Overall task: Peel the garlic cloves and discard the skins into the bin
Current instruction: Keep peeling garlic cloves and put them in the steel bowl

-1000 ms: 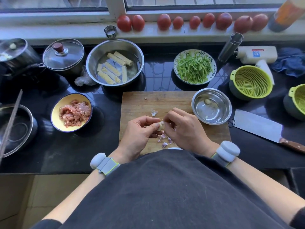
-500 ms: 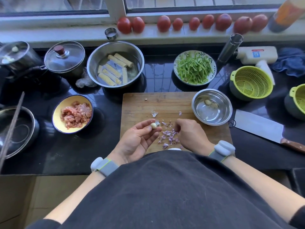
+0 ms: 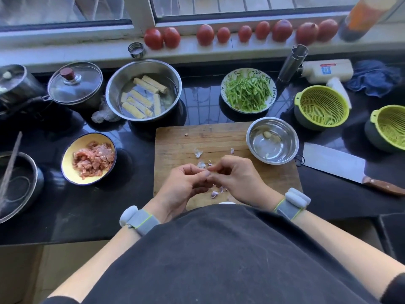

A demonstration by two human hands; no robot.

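Two hands meet over the near middle of a wooden cutting board (image 3: 219,141), which lies on a dark worktop (image 3: 98,205). Beyond the board stands a large steel pot (image 3: 143,89) holding pale sticks in water; to its right is a plate of green strips (image 3: 248,91), and to the board's left a yellow bowl of chopped meat (image 3: 88,158). A cleaver (image 3: 333,162) lies on the worktop just right of the board. On the board's far right corner sits a small steel bowl (image 3: 272,140) with a peeled garlic clove (image 3: 267,134) inside. The left hand (image 3: 182,187) and right hand (image 3: 237,179) have their fingers curled, fingertips touching each other; the grip of each is pinched together on something small, hidden by the fingers, so what it is I cannot tell. Garlic skins (image 3: 198,152) lie scattered on the board, some just beyond the hands and some beneath them.
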